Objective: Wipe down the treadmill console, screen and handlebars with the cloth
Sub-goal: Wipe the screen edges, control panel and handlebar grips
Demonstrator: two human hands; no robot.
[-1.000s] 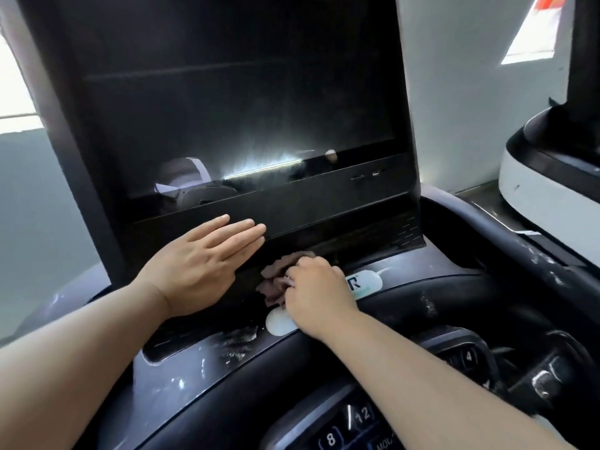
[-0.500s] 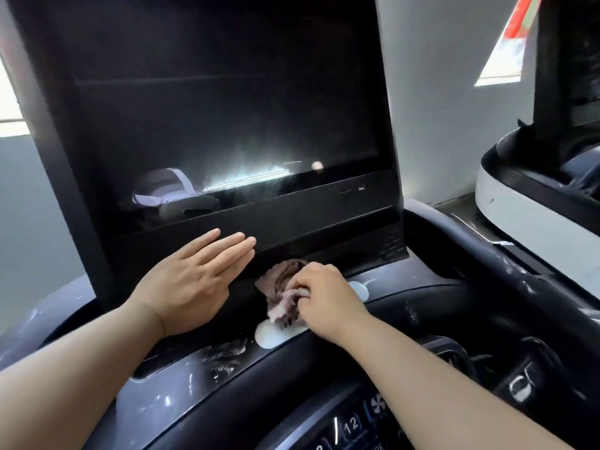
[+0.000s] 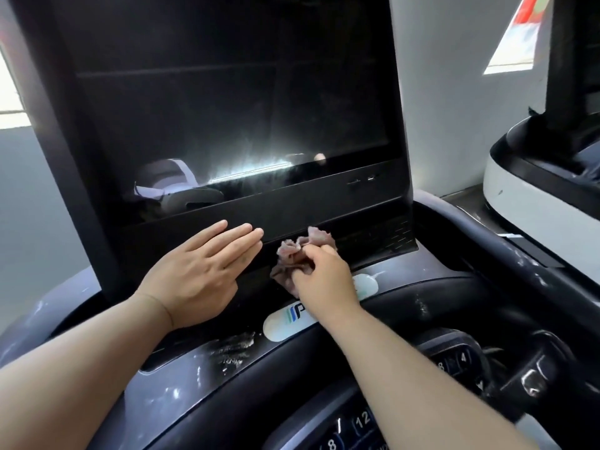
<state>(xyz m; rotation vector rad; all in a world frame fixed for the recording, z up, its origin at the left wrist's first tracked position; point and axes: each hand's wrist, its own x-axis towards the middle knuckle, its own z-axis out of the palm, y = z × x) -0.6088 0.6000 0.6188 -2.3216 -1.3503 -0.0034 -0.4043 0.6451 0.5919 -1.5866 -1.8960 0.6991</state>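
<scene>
The left hand (image 3: pixel 198 280) lies flat on the dark panel below the screen (image 3: pixel 227 125), toward the panel's lower left corner, fingers (image 3: pixel 227 241) straight, together and released, holding nothing. The right hand (image 3: pixel 324 280) has its fingers curled round a bunched pinkish cloth (image 3: pixel 293 254), pressed at the panel's bottom edge where it meets the grey console (image 3: pixel 181 384), just right of the left fingertips and just above a white logo sticker (image 3: pixel 279 326). White smears and scuffs mark the console's front edge; numbered buttons (image 3: pixel 362 420) sit at the bottom, and a white neighbouring machine (image 3: pixel 519 196) at far right.
</scene>
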